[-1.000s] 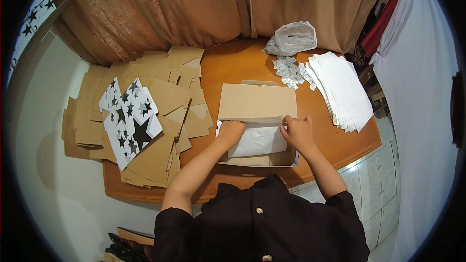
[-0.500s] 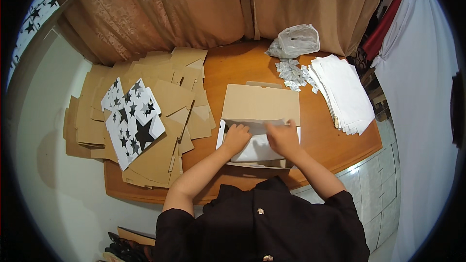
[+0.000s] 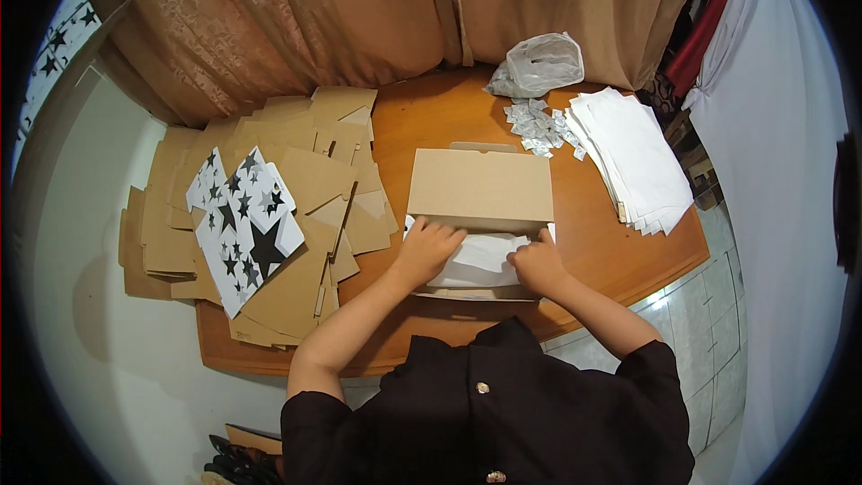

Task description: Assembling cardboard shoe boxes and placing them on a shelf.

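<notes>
A brown cardboard box (image 3: 480, 181) stands in front of me, its lid raised at the far side. White paper (image 3: 485, 254) lies inside, with a creased edge across the middle. My left hand (image 3: 431, 250) reaches over the box's left side, fingers apart and resting on the paper and the wall; the fingertips are partly hidden. At the right side, my right hand (image 3: 537, 267) is closed, its fingers curled at the paper's right edge and the wall; what they pinch does not show.
Flattened cardboard boxes (image 3: 350, 232) pile up on the left, a star-patterned white piece (image 3: 226, 224) on top. A stack of white paper sheets (image 3: 633, 157) lies on the right. Small silvery packets (image 3: 537, 128) spread beside a clear plastic bag (image 3: 548, 67) at the back of the wooden table (image 3: 422, 117).
The paper's far edge, raised before, now lies down inside the box. My right hand has come down to the box's right side; my left hand has shifted slightly left. The lid leans a little more forward.
</notes>
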{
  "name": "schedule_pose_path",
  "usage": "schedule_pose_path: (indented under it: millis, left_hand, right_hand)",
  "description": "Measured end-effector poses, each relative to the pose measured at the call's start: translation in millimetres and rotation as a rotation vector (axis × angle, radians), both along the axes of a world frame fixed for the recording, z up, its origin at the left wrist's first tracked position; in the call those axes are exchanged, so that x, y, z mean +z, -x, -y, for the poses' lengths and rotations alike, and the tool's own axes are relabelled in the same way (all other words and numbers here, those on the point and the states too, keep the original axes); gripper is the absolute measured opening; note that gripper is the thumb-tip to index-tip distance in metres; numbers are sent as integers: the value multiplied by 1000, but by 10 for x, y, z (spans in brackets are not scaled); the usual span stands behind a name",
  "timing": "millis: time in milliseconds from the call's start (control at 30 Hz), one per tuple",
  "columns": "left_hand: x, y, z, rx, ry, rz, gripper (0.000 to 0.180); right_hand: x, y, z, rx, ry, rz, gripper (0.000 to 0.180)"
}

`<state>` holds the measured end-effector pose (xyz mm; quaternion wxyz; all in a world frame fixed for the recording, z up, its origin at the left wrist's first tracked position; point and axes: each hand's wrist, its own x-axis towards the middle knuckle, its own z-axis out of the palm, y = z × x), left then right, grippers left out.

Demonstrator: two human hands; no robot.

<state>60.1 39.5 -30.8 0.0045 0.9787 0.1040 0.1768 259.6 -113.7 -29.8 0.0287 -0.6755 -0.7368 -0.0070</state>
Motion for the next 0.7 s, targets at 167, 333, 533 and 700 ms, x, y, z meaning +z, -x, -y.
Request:
schedule_pose_path:
  millis: [167, 333, 533, 700]
  left_hand:
    - [-181, 40, 37, -128, 82, -415, 12]
    - [-280, 44, 96, -127, 113, -478, 35]
    - [52, 251, 3, 68, 382, -390, 42]
    - [379, 685, 220, 274, 441, 112, 44]
  right_hand:
    - [393, 46, -119, -185, 265, -334, 18]
    - [240, 226, -454, -247, 58, -636, 28]
    - [-128, 347, -376, -311, -72, -398, 32]
    - [20, -43, -129, -525, -443, -682, 36]
